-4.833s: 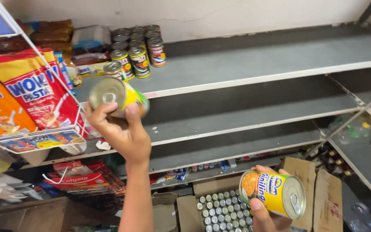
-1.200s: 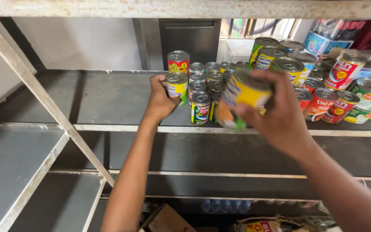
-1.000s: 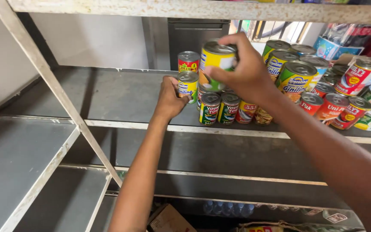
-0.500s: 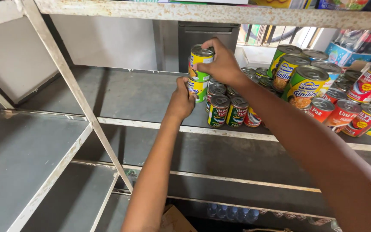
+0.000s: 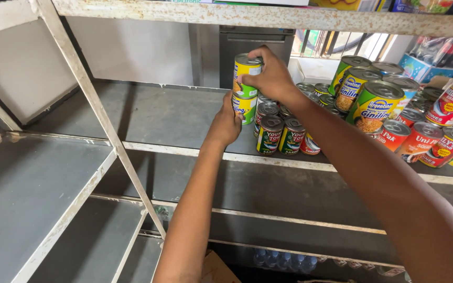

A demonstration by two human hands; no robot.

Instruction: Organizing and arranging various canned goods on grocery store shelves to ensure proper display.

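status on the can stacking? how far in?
Done: rows of small dark cans and larger green and red cans already stand on the grey shelf. In hand: the right hand grips the top yellow can sitting on the lower yellow can, which the left hand steadies. Left: neither hand has let go, and much of the shelf's left side is bare.

Right hand (image 5: 271, 76) stacks yellow can (image 5: 246, 73) (left hand (image 5: 225, 121) steadies)

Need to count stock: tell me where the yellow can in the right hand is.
In the head view, the yellow can sits centre-top, stacked on another yellow can held by the left hand, left of the small dark cans on the grey shelf.
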